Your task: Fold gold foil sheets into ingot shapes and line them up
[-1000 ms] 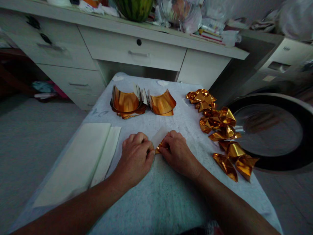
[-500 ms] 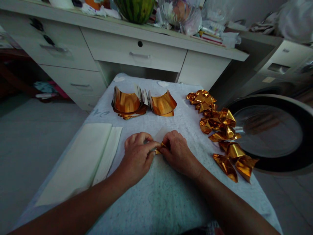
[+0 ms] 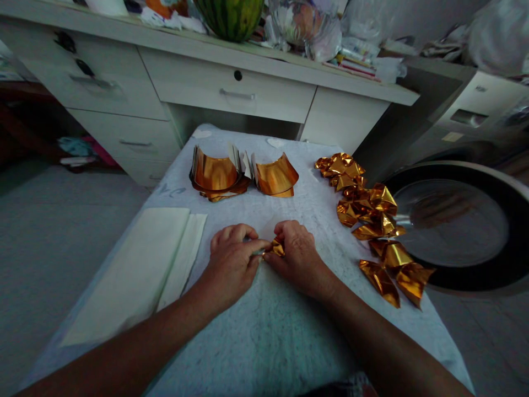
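Gold foil piece [image 3: 278, 248] is sitting between the two hands, near the middle of the cloth-covered table [image 3: 256, 336]; the right hand [image 3: 298, 252] is gripping it with thumb and curled fingers; the left hand [image 3: 233, 256] is touching it with the forefinger, thumb lying just below, though whether they are pinching it I cannot tell; curved gold sheets [image 3: 217, 173] are standing beyond; folded foil shapes [image 3: 384, 199] are lying rightward; pale paper [image 3: 132, 264] is lying leftward.

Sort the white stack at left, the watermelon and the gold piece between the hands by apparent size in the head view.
White stack
Watermelon, cropped at the top
Gold piece, partly hidden
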